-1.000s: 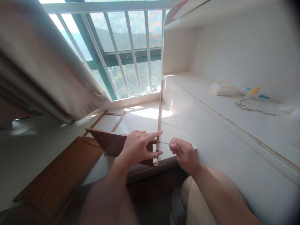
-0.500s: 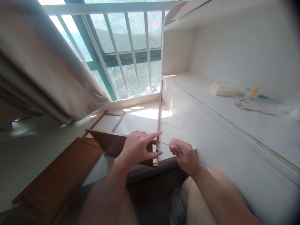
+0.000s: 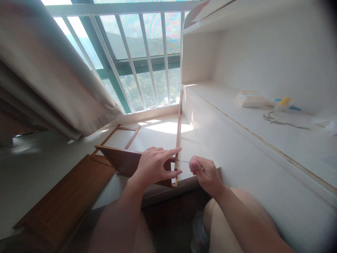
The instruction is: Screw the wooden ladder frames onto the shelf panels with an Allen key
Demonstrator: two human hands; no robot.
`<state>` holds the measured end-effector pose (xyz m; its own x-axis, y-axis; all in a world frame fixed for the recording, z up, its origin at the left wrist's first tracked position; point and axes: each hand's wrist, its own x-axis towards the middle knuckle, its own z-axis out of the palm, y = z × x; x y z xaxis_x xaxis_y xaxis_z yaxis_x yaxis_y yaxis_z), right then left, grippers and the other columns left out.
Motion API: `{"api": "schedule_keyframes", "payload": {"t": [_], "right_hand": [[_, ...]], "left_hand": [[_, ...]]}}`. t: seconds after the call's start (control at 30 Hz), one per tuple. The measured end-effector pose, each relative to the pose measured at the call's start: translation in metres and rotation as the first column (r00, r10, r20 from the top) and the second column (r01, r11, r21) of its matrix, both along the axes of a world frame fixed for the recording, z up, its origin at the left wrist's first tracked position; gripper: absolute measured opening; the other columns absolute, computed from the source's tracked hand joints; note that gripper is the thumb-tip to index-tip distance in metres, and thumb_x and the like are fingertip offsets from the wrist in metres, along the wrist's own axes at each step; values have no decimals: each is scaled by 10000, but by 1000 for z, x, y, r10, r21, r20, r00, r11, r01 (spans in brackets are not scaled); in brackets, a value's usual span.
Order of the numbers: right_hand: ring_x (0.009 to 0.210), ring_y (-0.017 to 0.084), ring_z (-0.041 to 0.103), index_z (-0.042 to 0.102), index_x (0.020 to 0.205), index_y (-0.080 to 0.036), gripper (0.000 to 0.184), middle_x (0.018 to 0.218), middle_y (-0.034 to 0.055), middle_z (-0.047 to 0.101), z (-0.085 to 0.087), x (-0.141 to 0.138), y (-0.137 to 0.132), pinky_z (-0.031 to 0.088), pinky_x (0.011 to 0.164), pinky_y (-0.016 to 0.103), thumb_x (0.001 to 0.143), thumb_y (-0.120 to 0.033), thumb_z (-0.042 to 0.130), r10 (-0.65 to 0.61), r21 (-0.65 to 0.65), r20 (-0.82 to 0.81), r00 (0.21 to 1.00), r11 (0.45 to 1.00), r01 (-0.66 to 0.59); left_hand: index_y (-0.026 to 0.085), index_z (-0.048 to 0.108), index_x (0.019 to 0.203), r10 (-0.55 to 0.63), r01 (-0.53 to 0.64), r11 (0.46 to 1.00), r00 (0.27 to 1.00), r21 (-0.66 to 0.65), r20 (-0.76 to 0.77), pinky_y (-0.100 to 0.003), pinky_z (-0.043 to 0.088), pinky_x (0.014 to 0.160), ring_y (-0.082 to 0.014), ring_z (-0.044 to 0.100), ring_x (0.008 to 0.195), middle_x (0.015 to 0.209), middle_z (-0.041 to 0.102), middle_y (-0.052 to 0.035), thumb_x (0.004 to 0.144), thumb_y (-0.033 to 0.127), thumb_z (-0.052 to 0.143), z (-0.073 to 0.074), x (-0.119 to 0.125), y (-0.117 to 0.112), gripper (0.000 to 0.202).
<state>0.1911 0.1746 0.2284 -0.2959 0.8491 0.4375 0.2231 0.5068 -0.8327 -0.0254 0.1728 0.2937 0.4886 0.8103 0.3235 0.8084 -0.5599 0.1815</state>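
Observation:
My left hand (image 3: 155,166) rests against a brown wooden panel (image 3: 123,161) that stands on edge, with its index finger stretched out to a thin upright wooden rail (image 3: 179,133). My right hand (image 3: 206,174) is closed round a thin metal tool (image 3: 184,161), a small key or driver. The tool's tip meets the rail just right of my left fingertip. Both my knees show at the bottom of the view.
More brown wooden parts (image 3: 68,196) and a slim frame (image 3: 123,135) lie on the pale floor to the left. A white shelf unit (image 3: 252,140) stands at the right, with a packet (image 3: 250,99), a tube and a metal chain on it. A curtain (image 3: 52,70) hangs by the barred window.
Almost nothing: the view drifts very slightly and my right hand shifts a little at the tool. The left hand stays on the panel.

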Motion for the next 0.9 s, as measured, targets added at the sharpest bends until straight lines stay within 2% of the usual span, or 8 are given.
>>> {"api": "schedule_keyframes", "payload": {"t": [0.23, 0.43, 0.63, 0.8, 0.9], "right_hand": [[522, 131, 458, 478, 605, -194, 479, 554, -4, 483, 2, -6, -1, 374, 552, 285, 998, -454, 398, 8, -181, -144, 990, 983, -34], [481, 125, 447, 461, 572, -190, 496, 509, -3, 494, 4, -11, -2, 369, 526, 286, 981, -471, 438, 2, -307, -296, 955, 947, -97], [426, 117, 444, 457, 559, -184, 501, 454, -6, 500, 3, -13, -1, 346, 486, 276, 962, -481, 478, -8, -424, -424, 905, 885, -191], [382, 119, 433, 472, 537, -179, 519, 422, -1, 492, -3, -15, 0, 295, 415, 259, 951, -492, 484, -15, -499, -567, 824, 802, -329], [356, 117, 427, 473, 521, -179, 525, 400, -2, 483, -2, -17, 0, 283, 392, 254, 941, -493, 498, -40, -531, -597, 801, 769, -357]], "left_hand": [[295, 552, 1344, -8, 8, 1000, 1000, 6, 7, -311, 391, 717, -184, 639, 766, 824, 713, -8, 778, 598, 631, 0, 0, 0, 647], [300, 553, 1340, -8, 8, 1000, 1000, -4, 9, -313, 388, 727, -181, 636, 767, 829, 711, 3, 778, 598, 634, -1, 0, 0, 641], [305, 545, 1347, -7, 7, 1000, 1000, -13, 7, -317, 389, 733, -179, 636, 772, 845, 716, 7, 782, 607, 624, 0, 0, 1, 646], [302, 545, 1347, -8, 8, 1000, 1000, -14, 10, -318, 390, 734, -182, 635, 778, 861, 719, 3, 785, 608, 620, -1, 0, 1, 644], [307, 543, 1348, -7, 7, 1000, 1000, -14, 9, -317, 391, 736, -180, 634, 779, 866, 719, 10, 785, 614, 617, -1, -1, 1, 645]]}}
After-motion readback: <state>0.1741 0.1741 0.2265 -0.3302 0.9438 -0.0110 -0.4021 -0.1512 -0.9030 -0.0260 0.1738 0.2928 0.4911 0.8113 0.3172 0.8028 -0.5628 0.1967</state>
